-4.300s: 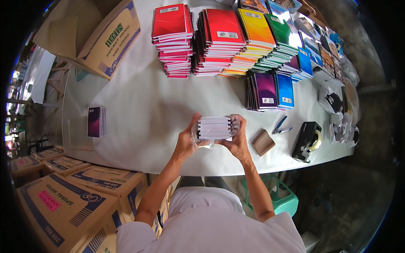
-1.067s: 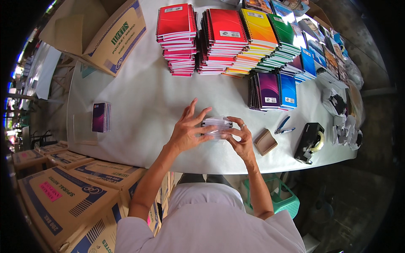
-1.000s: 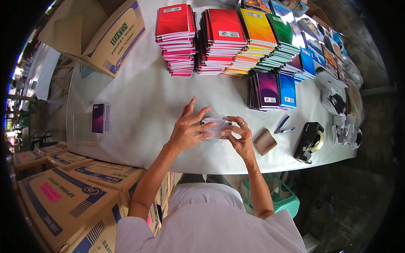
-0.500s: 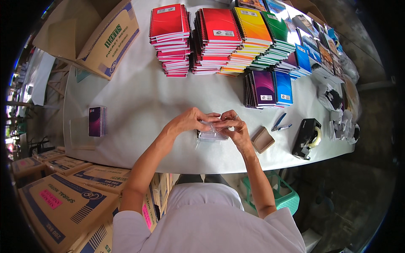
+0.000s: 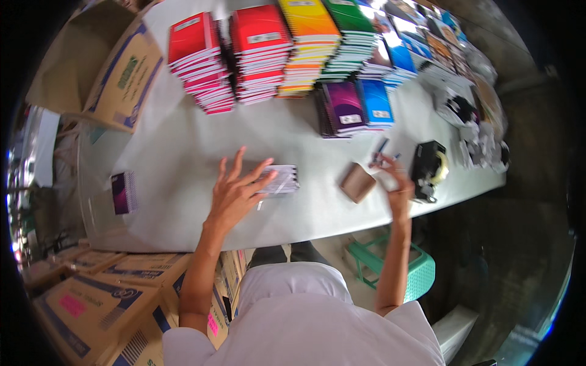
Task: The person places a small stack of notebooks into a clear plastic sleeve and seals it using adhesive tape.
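Lying at far left is a purple notepad stack (image 5: 124,193); your left hand (image 5: 235,188) spreads its fingers apart over the notepad bundle (image 5: 282,179) on the table (image 5: 171,171), its clear wrap (image 5: 284,183) seemingly folded round, not yet fastened; past a brown block (image 5: 358,183), beside the tape dispenser (image 5: 430,168), your right hand (image 5: 398,186) blurs, its grip unclear

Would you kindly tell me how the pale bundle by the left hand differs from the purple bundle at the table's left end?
The pale bundle shows a whitish top; the purple bundle shows a purple cover. The pale bundle lies lengthwise left to right, the purple bundle near to far. The left hand has fingers over the pale bundle, while the purple bundle has no hand on it. Both rest on the table.
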Available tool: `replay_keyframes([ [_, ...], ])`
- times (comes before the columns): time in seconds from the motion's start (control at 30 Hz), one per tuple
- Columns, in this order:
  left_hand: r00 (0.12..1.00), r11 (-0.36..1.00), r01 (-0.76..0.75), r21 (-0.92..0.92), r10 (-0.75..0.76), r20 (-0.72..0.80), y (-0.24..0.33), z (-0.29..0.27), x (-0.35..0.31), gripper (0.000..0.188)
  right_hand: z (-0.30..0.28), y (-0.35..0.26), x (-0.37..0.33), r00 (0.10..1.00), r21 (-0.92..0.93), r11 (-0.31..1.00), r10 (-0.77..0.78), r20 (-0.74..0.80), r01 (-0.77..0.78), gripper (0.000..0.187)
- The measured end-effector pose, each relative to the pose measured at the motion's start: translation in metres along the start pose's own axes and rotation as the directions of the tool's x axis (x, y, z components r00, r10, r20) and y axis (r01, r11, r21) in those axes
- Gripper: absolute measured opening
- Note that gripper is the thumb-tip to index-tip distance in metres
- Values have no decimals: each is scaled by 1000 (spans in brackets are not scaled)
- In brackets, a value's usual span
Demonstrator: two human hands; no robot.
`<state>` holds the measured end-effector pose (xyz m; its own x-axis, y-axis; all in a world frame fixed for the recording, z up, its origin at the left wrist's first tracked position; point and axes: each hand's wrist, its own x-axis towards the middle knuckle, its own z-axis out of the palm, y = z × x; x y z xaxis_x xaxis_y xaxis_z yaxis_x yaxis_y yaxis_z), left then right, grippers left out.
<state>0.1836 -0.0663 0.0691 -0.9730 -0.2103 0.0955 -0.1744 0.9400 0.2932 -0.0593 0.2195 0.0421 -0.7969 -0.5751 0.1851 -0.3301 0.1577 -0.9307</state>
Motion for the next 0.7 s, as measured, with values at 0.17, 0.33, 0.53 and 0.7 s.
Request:
replay_keyframes([
  [0.17,1000,999,-27,28,27,-12,7,6,3,58,-227,80,-51,648,-243,682,431,-628,-689,33],
  [0.33,1000,1000,14,26,-14,20,15,2,6,57,-243,100,-53,486,334,524,852,-195,-784,40],
  [0.53,1000,997,15,70,-17,23,17,-1,4,59,-205,117,-78,790,647,677,585,-185,-349,30],
  [0.7,1000,999,9,52,-10,14,13,0,4,57,-192,130,-119,730,82,922,352,-586,-379,34],
])
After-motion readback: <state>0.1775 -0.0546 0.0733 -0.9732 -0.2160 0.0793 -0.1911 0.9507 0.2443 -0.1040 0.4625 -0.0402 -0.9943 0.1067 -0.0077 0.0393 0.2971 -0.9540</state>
